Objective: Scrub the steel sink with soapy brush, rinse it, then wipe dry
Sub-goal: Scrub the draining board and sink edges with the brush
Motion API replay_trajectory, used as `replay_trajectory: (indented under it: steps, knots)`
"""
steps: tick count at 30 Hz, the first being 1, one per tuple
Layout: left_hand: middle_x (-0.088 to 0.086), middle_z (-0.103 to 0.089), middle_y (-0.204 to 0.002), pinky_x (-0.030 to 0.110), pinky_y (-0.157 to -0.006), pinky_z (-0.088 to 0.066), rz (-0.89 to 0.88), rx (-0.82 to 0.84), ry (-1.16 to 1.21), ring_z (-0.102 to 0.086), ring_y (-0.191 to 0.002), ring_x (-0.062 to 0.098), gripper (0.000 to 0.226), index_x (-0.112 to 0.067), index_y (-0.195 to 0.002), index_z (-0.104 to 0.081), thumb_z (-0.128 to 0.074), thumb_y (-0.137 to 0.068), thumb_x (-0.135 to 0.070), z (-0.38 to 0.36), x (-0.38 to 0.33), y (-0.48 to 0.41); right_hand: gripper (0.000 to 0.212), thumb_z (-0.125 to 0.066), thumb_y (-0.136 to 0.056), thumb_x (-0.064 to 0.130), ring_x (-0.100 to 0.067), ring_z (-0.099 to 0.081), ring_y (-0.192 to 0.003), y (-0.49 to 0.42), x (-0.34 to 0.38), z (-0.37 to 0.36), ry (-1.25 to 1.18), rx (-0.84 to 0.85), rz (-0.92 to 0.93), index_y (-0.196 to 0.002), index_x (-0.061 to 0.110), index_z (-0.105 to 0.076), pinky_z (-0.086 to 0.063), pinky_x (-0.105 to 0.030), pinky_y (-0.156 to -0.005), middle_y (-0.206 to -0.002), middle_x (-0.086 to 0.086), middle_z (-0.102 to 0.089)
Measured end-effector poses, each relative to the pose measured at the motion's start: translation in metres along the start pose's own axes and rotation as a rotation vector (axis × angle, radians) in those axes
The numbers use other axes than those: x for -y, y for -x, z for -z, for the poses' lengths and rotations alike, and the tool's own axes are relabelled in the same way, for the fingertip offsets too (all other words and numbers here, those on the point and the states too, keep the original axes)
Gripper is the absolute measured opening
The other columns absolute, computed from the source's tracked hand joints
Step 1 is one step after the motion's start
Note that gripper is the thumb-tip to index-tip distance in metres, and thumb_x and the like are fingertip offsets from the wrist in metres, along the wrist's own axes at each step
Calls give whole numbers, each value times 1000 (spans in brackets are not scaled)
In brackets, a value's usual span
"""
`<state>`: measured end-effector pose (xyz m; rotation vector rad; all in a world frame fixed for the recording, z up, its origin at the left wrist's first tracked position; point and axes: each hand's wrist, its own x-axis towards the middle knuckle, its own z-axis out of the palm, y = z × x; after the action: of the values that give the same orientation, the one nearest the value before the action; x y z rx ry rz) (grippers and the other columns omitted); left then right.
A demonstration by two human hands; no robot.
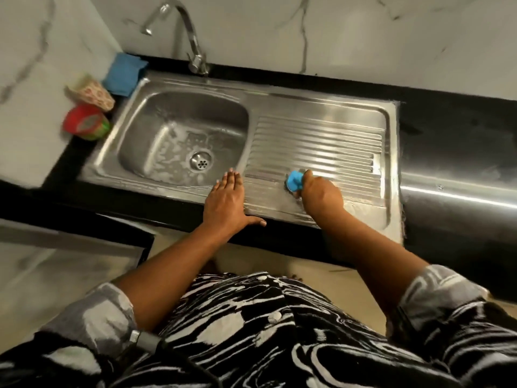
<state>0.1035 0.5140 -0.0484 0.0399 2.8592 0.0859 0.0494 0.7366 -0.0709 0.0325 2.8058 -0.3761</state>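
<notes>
The right grip [321,196] is curled round a blue brush [295,182] and presses it down on the ribbed drainboard [321,138] of the steel sink [279,94]. The brush pokes out at the far left end of this grip, on the nearer ribs.

Just to the left of it, the left grip [226,203] lies flat on the steel, fingers straight and close together. Its thumb is spread out along the sink's front edge, and it holds nothing. It rests on the strip between drainboard and basin [173,119].

Just beyond the left grip's fingertips, white suds lie on the basin floor around the drain [200,161]. Well beyond both grips the tap [190,32] rises from the back rim.

Far to the left of the left grip, past the basin, three things sit on the black tabletop [447,130]. They are a folded blue cloth [124,74], a patterned packet [92,93] and a red and green tub [85,123], the last two blurred.
</notes>
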Motion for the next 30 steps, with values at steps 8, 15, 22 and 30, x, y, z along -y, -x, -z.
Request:
replay_trajectory:
  steps: [8,15,22,30]
  knots:
    - [18,-12,-176,41,-131,-18,130,-66,75,-16,-162,28,155,-2,-167,-8,-58,-60,-102,6,183,-3,26,-49,-103,36,-42,-67,-103,-37,150,-36,-3,62,125,-121,17,-53,-46,-40,-77,-115,-17,-70]
    - [21,-24,-172,44,-130,-24,184,-212,170,-26,-159,32,150,1,-166,-20,-16,-64,-109,16,362,-19,57,-68,-89,60,-41,-68,-100,-65,291,-68,-29,41,184,-127,17,-61,-53,-43,-79,-106,-15,-74]
    - [27,-30,-168,51,-127,-25,98,-210,102,-30,-157,40,131,3,-162,-28,-48,-76,-93,36,471,-68,54,-70,-92,52,-34,-70,-93,-92,475,-44,-235,-109,369,-138,29,-54,-47,-34,-70,-98,-9,-75]
    - [21,-13,-175,47,-131,-8,57,-121,96,-11,-163,35,126,-2,-167,-11,-56,-84,-85,23,502,-92,50,-69,-92,47,-33,-66,-109,-159,610,-49,-93,-74,434,-140,41,-57,-52,-37,-83,-120,-8,-69]
